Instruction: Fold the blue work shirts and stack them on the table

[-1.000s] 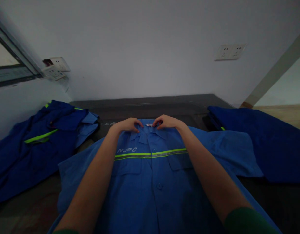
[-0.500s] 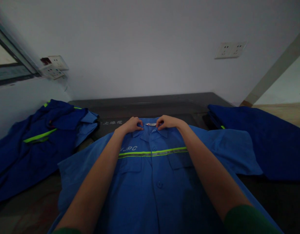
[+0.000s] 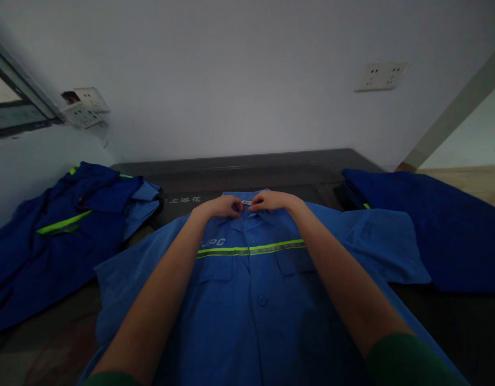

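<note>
A light blue short-sleeved shirt [image 3: 227,327] with a yellow-green and grey stripe lies front side up, its collar away from me. My left hand [image 3: 228,206] is closed on the left side of the collar, fingers bent onto the cloth. On the right side of the collar, my right hand [image 3: 268,200] pinches the fabric. The two hands are close together, with the small white neck label [image 3: 246,202] showing between them. Below the collar, a button [image 3: 262,301] and chest pocket flaps are visible.
Dark blue clothing with yellow-green strips [image 3: 98,236] is heaped at the left. More dark blue cloth [image 3: 452,230] lies at the right. The dark surface [image 3: 231,163] meets a pale wall with sockets [image 3: 382,76].
Both hands have moved inward along the collar, closer to each other and to the label. The view has shifted slightly.
</note>
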### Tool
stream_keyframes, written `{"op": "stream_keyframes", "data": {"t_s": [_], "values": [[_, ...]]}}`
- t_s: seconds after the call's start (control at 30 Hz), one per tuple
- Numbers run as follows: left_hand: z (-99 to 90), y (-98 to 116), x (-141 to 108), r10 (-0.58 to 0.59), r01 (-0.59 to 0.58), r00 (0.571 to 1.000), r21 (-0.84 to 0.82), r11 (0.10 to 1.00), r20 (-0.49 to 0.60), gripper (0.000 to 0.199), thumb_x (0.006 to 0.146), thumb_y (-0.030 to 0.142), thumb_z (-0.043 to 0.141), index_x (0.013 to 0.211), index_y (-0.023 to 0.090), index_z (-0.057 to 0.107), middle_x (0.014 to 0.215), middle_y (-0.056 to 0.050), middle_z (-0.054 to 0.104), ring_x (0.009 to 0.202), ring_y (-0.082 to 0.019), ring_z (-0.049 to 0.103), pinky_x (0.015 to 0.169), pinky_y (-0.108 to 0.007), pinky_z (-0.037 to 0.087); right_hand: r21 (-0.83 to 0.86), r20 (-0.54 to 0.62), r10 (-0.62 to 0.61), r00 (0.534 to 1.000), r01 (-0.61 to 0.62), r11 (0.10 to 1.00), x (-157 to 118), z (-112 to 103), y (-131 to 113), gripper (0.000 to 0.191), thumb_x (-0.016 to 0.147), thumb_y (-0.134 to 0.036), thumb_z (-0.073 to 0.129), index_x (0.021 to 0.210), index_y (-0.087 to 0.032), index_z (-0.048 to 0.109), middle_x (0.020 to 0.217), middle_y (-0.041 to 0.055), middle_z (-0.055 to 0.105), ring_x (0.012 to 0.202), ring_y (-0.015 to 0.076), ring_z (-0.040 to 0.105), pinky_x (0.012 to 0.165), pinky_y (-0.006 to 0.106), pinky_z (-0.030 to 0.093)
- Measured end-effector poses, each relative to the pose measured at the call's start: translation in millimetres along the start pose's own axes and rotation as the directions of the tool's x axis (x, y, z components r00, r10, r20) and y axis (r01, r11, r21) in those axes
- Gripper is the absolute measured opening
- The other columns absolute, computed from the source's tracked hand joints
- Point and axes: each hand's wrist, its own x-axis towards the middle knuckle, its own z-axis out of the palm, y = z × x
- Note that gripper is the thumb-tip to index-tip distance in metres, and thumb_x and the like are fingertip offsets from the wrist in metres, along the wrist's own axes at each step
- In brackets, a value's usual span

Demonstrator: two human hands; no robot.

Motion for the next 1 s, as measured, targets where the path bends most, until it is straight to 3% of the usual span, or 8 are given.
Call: {"op": "stream_keyframes", "data": {"t_s": [0.13,0.23,0.47,0.6,0.8,1.0], "values": [[0.4,3.1,1.3,0.035,-0.034,0.999,-0.03,0.999,0.036,0.021,0.07,0.017,0.067,0.089,0.025,0.072,0.092,0.002,0.072,0.087,-0.017,0.064,0.076,-0.023,0.045,-0.01,-0.022,0.039,0.999,-0.039,0.999,-4.0,-2.3,-0.8,0.018,0.079,-0.028,0.062,0.084,-0.016,0.074,0.077,0.0011,0.07,0.07,0.0134,0.059,0.063,0.022,0.041],[1.0,-0.5,1.4,0.004,-0.006,0.998,0.027,1.0,0.058,0.032,0.064,0.013,0.07,0.094,0.026,0.071,0.094,0.001,0.07,0.088,-0.018,0.063,0.076,-0.023,0.045,0.009,-0.011,0.054,0.998,-0.054,0.998,-7.9,-4.4,-1.2,0.014,0.075,-0.025,0.066,0.082,-0.015,0.074,0.077,0.0017,0.071,0.072,0.0144,0.061,0.065,0.022,0.043],[3.7,-6.6,-1.9,-0.07,0.07,0.998,0.187,0.98,-0.006,0.052,0.058,0.006,0.064,0.105,0.026,0.067,0.118,-0.005,0.052,0.096,-0.019,0.057,0.08,-0.024,0.046,0.018,0.074,0.075,0.994,-0.077,0.997,-13.8,-9.5,0.5,0.016,0.065,-0.014,0.071,0.081,-0.017,0.074,0.078,0.0012,0.072,0.073,0.0151,0.063,0.065,0.023,0.044],[2.0,-4.3,-1.5,-0.056,0.057,0.998,0.225,0.973,-0.01,0.043,0.06,0.008,0.067,0.099,0.024,0.068,0.114,-0.006,0.053,0.101,-0.022,0.055,0.084,-0.025,0.044,0.027,0.108,0.063,0.992,-0.066,0.997,-18.8,-14.7,1.2,0.024,0.063,-0.011,0.069,0.085,-0.018,0.075,0.081,0.0008,0.073,0.076,0.0158,0.063,0.068,0.023,0.045],[-0.1,-14.4,4.4,0.032,-0.018,0.999,0.329,0.944,-0.039,0.028,0.066,0.025,0.075,0.093,0.023,0.069,0.111,-0.006,0.054,0.109,-0.025,0.047,0.094,-0.033,0.036,0.148,0.211,-0.108,0.971,0.078,0.986,-22.2,-20.8,1.7,0.045,0.058,-0.01,0.068,0.102,-0.018,0.072,0.107,0.0018,0.072,0.099,0.0178,0.062,0.086,0.025,0.045],[6.9,-30.1,11.6,0.153,-0.137,0.987,0.225,0.965,-0.056,0.024,0.073,0.037,0.071,0.089,0.02,0.069,0.105,-0.006,0.057,0.106,-0.023,0.048,0.096,-0.034,0.031,0.081,0.194,-0.106,0.975,0.091,0.993,-19.5,-18.2,4.3,0.044,0.058,-0.006,0.065,0.101,-0.017,0.072,0.105,0.0031,0.071,0.096,0.0184,0.061,0.086,0.027,0.045]]}}
